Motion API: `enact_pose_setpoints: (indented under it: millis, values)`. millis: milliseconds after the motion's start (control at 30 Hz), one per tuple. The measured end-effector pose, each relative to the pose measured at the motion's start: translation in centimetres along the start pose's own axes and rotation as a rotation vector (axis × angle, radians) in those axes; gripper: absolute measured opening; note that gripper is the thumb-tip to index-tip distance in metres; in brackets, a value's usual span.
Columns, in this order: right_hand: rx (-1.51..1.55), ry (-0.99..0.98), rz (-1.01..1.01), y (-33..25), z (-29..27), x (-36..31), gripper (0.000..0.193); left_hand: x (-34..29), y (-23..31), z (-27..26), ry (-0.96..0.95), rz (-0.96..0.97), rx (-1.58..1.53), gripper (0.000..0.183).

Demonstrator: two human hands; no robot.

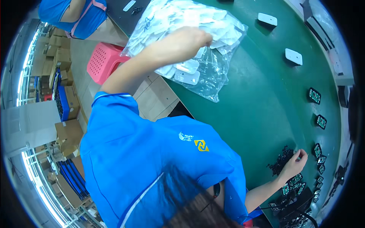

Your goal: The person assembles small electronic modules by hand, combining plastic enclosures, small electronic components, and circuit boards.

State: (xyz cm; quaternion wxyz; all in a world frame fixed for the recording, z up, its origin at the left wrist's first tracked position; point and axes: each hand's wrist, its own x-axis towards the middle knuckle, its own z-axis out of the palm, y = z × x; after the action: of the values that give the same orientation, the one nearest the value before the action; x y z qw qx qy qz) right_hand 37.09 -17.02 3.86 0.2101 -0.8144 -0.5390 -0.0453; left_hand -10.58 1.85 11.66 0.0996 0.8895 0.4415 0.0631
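Observation:
My left hand (186, 40) reaches out to a clear plastic bag (213, 72) stuffed with several flat white plastic pieces, which lies on the green table (258, 110). Its fingers are curled into the bag's top. My right hand (295, 161) rests low on the table with its fingers curled at the edge of a pile of small black parts (280, 161). What sits between those fingers is hidden. My blue shirt (152, 163) fills the middle of the view.
Two loose white pieces (293, 56) (267, 18) lie on the far side of the table. Several small green-and-black boards (314, 95) run along its right edge. On the floor stand a pink stool (103, 60) and cardboard boxes (62, 60). Another person in blue (72, 13) is at the top left.

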Motion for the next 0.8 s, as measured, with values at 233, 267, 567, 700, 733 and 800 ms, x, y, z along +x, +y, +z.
enact_pose_setpoints:
  millis: [233, 267, 567, 700, 733, 800]
  values:
    - [0.334, 0.01, 0.079, -3.6, 1.1, 0.3, 0.015, -5.2, 0.2, 2.9, -0.197, -0.132, 0.082, 0.025]
    - [0.393, 0.016, 0.078, -3.7, 1.1, 0.2, 0.015, -5.4, 0.8, 3.2, -0.212, -0.135, 0.098, 0.027]
    - [0.762, -0.114, 0.061, -8.1, 3.0, -0.2, 0.021, -4.7, 0.5, 5.3, 0.065, 0.08, 0.253, 0.052]
    - [0.981, -0.165, 0.135, -11.2, 1.9, -0.5, 0.019, -3.6, 0.2, 5.5, 0.213, 0.053, 0.103, 0.054]
    - [1.045, -0.166, 0.126, -12.0, 2.0, -0.5, 0.019, -3.3, 0.5, 5.7, 0.316, 0.03, 0.043, 0.054]
    - [1.192, -0.226, 0.119, -13.0, 1.8, -0.4, 0.019, -2.0, 3.1, 5.1, 0.417, -0.068, -0.238, 0.043]
